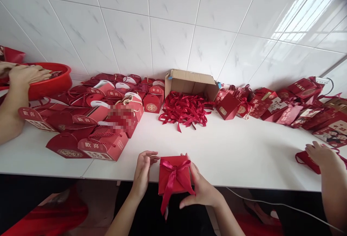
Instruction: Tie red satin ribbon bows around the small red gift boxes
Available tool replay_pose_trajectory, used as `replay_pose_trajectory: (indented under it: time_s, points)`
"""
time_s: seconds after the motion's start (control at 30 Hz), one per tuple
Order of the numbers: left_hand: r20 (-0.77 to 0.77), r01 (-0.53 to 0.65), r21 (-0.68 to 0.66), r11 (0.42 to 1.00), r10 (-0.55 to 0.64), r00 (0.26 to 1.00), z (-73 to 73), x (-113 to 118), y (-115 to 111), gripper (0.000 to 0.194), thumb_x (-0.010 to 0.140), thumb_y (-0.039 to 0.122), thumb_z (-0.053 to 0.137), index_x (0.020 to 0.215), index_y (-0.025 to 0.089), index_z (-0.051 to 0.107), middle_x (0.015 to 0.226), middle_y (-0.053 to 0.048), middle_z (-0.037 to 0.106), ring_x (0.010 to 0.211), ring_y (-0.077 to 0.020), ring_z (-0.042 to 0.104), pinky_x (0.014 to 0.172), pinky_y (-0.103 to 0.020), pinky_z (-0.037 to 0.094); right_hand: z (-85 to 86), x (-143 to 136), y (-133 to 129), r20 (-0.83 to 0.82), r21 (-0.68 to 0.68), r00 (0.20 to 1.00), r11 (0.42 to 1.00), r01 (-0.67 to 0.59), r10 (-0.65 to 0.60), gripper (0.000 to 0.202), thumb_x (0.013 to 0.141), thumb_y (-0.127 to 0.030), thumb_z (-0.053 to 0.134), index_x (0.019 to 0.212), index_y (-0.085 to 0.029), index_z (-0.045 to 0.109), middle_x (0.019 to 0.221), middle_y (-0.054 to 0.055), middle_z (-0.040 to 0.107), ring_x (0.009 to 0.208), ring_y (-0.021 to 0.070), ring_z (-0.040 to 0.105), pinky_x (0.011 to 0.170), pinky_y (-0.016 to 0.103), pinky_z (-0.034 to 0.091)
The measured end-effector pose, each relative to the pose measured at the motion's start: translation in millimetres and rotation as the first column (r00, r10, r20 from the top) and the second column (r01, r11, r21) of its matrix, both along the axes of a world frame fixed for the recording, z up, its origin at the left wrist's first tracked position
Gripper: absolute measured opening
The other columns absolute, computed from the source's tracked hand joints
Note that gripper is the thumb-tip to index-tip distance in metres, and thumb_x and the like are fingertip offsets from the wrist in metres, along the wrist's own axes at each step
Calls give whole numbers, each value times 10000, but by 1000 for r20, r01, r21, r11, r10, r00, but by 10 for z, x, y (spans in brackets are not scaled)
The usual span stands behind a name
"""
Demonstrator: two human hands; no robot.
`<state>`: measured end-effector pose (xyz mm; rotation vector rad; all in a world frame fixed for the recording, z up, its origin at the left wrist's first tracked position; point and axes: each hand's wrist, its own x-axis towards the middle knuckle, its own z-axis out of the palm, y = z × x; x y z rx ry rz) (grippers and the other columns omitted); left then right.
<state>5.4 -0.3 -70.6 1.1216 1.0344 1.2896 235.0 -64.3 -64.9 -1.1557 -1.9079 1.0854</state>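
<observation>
A red box [166,180] with a glossy ribbon bow [173,172] on its top sits at the table's front edge, one ribbon tail hanging over the front. My left hand [142,176] is beside the box's left side, fingers apart, with a small gap to it. Against the right side rests my right hand [202,189], its fingers along the box's far right corner and the thumb spread out in front. Farther back lies a heap of loose red ribbons [187,109], spilling from a cardboard box [192,80] on its side.
Red gift boxes [101,144] crowd the table's left; more boxes [273,107] stand at the back right. One person's hands [27,75] reach into a red basin [62,78]. Another person's hand [322,154] holds a red box at the right. A white cable hangs below.
</observation>
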Motion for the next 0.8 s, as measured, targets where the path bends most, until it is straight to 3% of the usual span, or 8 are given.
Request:
replay_pose_trajectory:
  time_s: [0.2, 0.27, 0.3, 0.37, 0.4, 0.43, 0.67, 0.8]
  points:
    - [-17, -22, -64, 998, 21, 1000, 69, 4, 47, 340, 808, 469, 615, 987, 207, 490, 1037, -44, 590, 924, -179, 631, 910, -353, 468, -31, 74, -16, 2, 45, 991, 990, 132, -133, 1139, 617, -433, 803, 1499, -215, 114, 1440, 176, 356, 1343, 307, 348, 1052, 468, 355]
    - [-6, -37, -72, 997, 36, 999, 71, -3, 40, 364, 781, 436, 659, 1002, 218, 469, 1025, -37, 589, 938, -182, 637, 928, -362, 468, -72, 372, 9, 25, 90, 919, 917, 390, -393, 1112, 574, -499, 800, 1471, -200, 213, 1302, 182, 492, 1227, 349, 466, 962, 514, 414]
    - [-6, -39, -75, 996, 39, 999, 71, -8, 34, 372, 776, 428, 666, 1009, 222, 462, 1019, -37, 590, 946, -185, 638, 932, -366, 469, -104, 551, 17, 70, 116, 783, 784, 609, -618, 1098, 571, -540, 783, 1457, -178, 243, 1215, 197, 539, 1164, 379, 501, 903, 548, 427]
    - [-29, -28, -75, 997, 26, 999, 82, -15, 19, 380, 770, 416, 673, 1018, 226, 457, 1017, -41, 594, 957, -187, 636, 938, -369, 471, -183, 895, 11, 236, 188, 291, 337, 922, -927, 1102, 590, -629, 725, 1434, -80, 277, 1150, 302, 525, 1118, 459, 493, 829, 608, 392]
    - [-46, -22, -72, 997, 19, 999, 96, -16, 14, 381, 765, 410, 677, 1017, 226, 459, 1015, -43, 597, 955, -188, 635, 937, -370, 474, -228, 1032, 0, 291, 238, 111, 184, 954, -950, 1071, 624, -663, 678, 1421, -51, 307, 1187, 353, 481, 1153, 488, 455, 831, 622, 362]
    - [-65, -18, -67, 998, 13, 998, 113, -16, 10, 377, 762, 407, 678, 1013, 224, 462, 1014, -46, 600, 952, -189, 635, 935, -370, 477, -271, 1131, -16, 331, 279, 23, 122, 952, -943, 1010, 660, -678, 634, 1396, -43, 358, 1210, 376, 458, 1181, 502, 426, 839, 632, 340]
    - [-202, 6, -19, 1000, -10, 979, 93, -6, 25, 247, 816, 360, 594, 978, 197, 501, 998, -76, 624, 969, -210, 645, 907, -375, 504, -332, 1057, -35, 639, 368, -39, 261, 892, -768, 651, 862, -554, 401, 1352, -131, 472, 1398, 242, 367, 1320, 405, 296, 1025, 550, 252]
    - [-451, 0, 340, 940, 163, 878, -5, 6, -38, 197, 818, 240, 545, 1010, 200, 529, 1066, -108, 623, 991, -235, 627, 819, -391, 531, -253, 1017, -20, 690, 331, -41, 265, 906, -723, 644, 875, -554, 390, 1381, -161, 446, 1424, 221, 341, 1337, 380, 279, 1060, 499, 231]
